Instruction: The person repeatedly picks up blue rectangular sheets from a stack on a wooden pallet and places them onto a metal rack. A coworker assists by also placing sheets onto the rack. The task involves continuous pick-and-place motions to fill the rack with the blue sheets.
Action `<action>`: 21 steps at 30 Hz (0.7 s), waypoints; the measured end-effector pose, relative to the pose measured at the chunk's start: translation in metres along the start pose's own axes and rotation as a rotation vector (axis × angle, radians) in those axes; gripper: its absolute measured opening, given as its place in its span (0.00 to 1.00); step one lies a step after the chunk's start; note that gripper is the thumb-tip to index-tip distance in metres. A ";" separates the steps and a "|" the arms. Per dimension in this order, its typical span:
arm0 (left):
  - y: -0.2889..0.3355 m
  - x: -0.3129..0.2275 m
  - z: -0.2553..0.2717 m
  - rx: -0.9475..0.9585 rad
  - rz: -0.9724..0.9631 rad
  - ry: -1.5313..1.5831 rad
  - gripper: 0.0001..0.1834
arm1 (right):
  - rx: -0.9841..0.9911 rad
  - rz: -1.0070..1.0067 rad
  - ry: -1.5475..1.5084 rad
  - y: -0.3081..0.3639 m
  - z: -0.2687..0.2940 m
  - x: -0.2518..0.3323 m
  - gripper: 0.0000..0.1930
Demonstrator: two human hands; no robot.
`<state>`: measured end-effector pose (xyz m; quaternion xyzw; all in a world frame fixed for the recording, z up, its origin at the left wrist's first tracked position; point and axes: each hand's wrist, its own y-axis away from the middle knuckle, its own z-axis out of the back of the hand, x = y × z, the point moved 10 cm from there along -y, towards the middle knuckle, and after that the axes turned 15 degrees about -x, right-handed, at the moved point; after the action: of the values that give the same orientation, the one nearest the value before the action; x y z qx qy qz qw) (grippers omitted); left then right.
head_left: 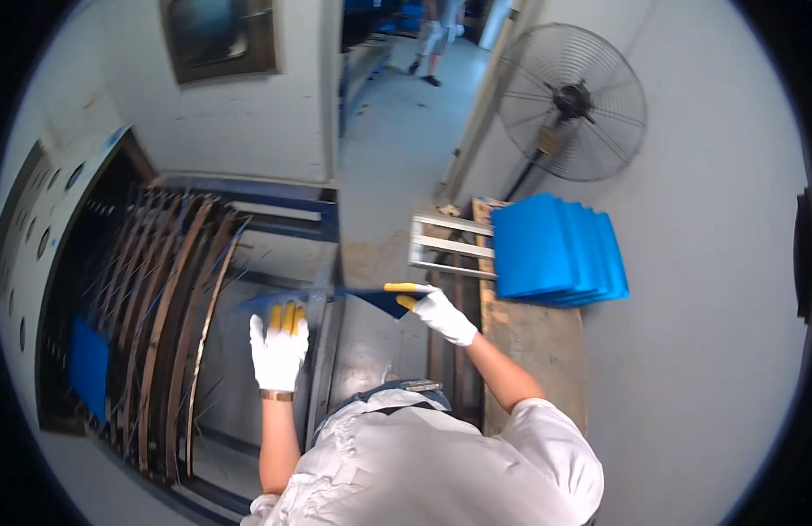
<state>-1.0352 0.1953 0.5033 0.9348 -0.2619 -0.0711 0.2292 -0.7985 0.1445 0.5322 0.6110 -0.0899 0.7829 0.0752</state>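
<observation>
A thin dark blue sheet [379,301], seen nearly edge-on and smeared by motion, stretches across in front of me. My right hand [444,317], in a white glove with yellow fingertips, pinches its right end. My left hand [280,349], gloved the same way, is just below the sheet's blurred left part, fingers stretched and thumb apart; whether it touches the sheet I cannot tell. To the right, several bright blue sheets [535,247] lie fanned in a stack. Another blue sheet [89,366] shows at the left, by a row of slanted brown slats [195,298].
The stack rests on a worn bench [537,368] beside a pale slatted metal frame [450,244]. A large caged fan [571,102] stands behind it. Dark metal framing [322,215] borders the slats. Beyond the doorway a person [434,44] is on the floor ahead.
</observation>
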 end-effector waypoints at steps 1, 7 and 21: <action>-0.011 0.017 0.010 -0.081 0.021 0.003 0.23 | -0.097 -0.109 -0.114 0.002 0.023 -0.022 0.15; -0.014 0.051 0.116 -0.359 0.071 -0.043 0.22 | -0.582 -0.182 -0.442 0.014 0.138 -0.110 0.07; -0.009 0.061 0.159 -0.476 0.076 -0.132 0.16 | -1.396 -0.207 0.155 0.049 0.326 -0.188 0.08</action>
<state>-1.0190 0.1081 0.3580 0.8372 -0.2870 -0.1833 0.4280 -0.4571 0.0191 0.4247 0.3679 -0.5065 0.5725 0.5295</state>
